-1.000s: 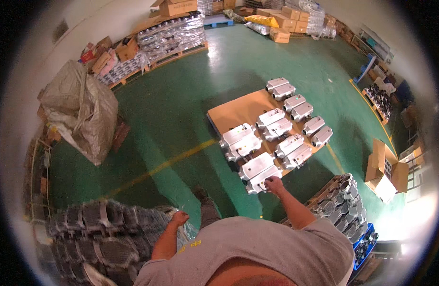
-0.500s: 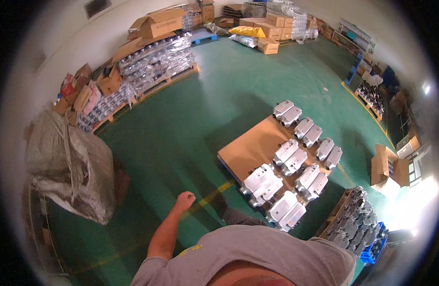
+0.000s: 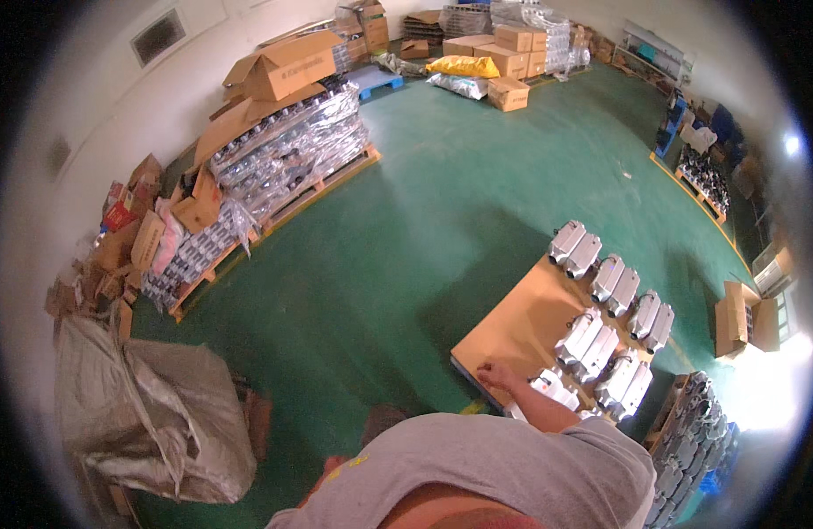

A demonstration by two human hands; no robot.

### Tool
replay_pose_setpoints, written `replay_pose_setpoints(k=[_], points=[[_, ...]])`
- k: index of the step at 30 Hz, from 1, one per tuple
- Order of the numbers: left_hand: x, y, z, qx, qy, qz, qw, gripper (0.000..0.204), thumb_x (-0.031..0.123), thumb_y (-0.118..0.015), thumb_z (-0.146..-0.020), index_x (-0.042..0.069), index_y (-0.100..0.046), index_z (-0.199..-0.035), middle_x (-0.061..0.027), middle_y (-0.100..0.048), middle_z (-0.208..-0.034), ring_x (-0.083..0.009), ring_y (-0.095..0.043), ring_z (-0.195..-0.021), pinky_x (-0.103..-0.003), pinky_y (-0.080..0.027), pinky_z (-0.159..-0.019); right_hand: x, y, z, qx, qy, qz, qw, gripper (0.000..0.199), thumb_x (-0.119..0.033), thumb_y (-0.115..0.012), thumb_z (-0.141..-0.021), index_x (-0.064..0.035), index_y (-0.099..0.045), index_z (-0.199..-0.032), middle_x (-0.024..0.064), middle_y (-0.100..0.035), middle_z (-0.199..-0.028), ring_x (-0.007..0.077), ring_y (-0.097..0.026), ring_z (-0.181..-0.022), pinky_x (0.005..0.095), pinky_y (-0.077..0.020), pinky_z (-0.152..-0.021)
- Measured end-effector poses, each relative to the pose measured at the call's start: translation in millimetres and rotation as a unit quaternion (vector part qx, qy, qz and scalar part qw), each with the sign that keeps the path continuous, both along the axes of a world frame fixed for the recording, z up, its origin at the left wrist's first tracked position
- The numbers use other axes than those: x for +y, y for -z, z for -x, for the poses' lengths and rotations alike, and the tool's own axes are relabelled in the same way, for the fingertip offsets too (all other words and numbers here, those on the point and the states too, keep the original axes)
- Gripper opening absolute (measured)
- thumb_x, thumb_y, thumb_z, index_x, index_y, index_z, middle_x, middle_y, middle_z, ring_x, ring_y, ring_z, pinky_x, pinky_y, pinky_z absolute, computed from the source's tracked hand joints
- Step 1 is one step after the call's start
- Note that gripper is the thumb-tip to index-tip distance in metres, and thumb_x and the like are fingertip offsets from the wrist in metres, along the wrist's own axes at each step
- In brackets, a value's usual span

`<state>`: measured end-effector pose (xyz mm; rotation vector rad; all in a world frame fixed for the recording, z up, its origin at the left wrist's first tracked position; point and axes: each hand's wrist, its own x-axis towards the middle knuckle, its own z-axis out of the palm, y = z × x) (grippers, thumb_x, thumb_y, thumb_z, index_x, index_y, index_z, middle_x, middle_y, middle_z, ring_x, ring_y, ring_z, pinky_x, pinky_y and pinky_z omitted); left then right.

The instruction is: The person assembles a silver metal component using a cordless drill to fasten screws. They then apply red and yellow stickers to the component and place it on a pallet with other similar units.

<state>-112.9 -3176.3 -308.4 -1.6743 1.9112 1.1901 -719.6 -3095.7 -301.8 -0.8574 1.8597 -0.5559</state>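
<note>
My right hand [image 3: 493, 376] hangs over the left front part of a cardboard-covered pallet [image 3: 512, 313], its fingers loosely curled and nothing visible in them. Whether it touches the cardboard I cannot tell. Nearest to it are silver metal housings [image 3: 550, 385] with rounded ends, laid in pairs. More pairs of these housings [image 3: 587, 339] lie across the right half of the pallet. My left hand [image 3: 332, 464] shows only in part, low beside my grey shirt, with its fingers hidden. My torso covers the pallet's near edge.
At left slumps a large woven sack [image 3: 173, 423]. Behind it stand wrapped stacks of metal parts [image 3: 292, 150] on pallets, topped by an open carton [image 3: 287, 70]. Grey parts [image 3: 689, 441] are piled at the lower right, near an open box [image 3: 737, 322]. Green floor [image 3: 406, 229] lies between.
My right arm has come into view over the pallet. The left hand has drawn back beside my body. With my view turned, the pallet appears farther right and lower.
</note>
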Motion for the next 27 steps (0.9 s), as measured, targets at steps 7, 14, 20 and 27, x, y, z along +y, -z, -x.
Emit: replay_pose_setpoints(k=[7,14,20,27], points=[[-200.1,41.7,-8.8,0.011,-0.017,-0.033,0.999,0.031,0.034,-0.063,-0.085,0.005,-0.073,-0.090,-0.0181,-0.072,-0.089,-0.0353,-0.068,-0.082,-0.047,-0.053,-0.073,-193.7,-46.1,8.3,-0.057,0.190,0.044,0.979,0.027,-0.024,-0.062,-0.093,0.0000,-0.071,-0.101,0.0097,-0.069,-0.082,0.0175,-0.068,-0.075,0.0328,-0.0563,-0.064],[-569.3,44.6,106.6,0.007,0.280,0.266,0.923,0.034,0.036,-0.060,-0.087,0.004,-0.071,-0.085,-0.0191,-0.071,-0.090,-0.0393,-0.066,-0.079,-0.050,-0.052,-0.071,-198.7,-3.2,17.2,-0.085,0.053,-0.020,0.995,0.018,-0.025,-0.070,-0.082,-0.0079,-0.077,-0.083,0.0085,-0.069,-0.067,0.0167,-0.063,-0.055,0.0341,-0.0519,-0.052],[-787.5,-31.6,312.1,0.204,0.059,0.157,0.965,0.015,0.018,-0.067,-0.082,0.005,-0.074,-0.082,-0.0097,-0.073,-0.079,-0.0237,-0.069,-0.075,-0.037,-0.053,-0.071,-240.8,-29.7,-5.6,0.033,0.264,-0.154,0.951,0.021,-0.029,-0.070,-0.080,-0.0099,-0.078,-0.083,0.0094,-0.070,-0.067,0.0194,-0.069,-0.061,0.0373,-0.0564,-0.057],[-862.7,-8.8,433.4,0.126,0.275,0.041,0.952,0.017,0.024,-0.067,-0.080,0.008,-0.075,-0.079,-0.0093,-0.072,-0.075,-0.0232,-0.069,-0.071,-0.040,-0.053,-0.066,-335.9,23.2,54.4,0.009,0.330,-0.114,0.937,0.018,-0.024,-0.068,-0.084,-0.0093,-0.075,-0.077,0.0115,-0.070,-0.068,0.0233,-0.068,-0.059,0.0384,-0.0559,-0.058]])
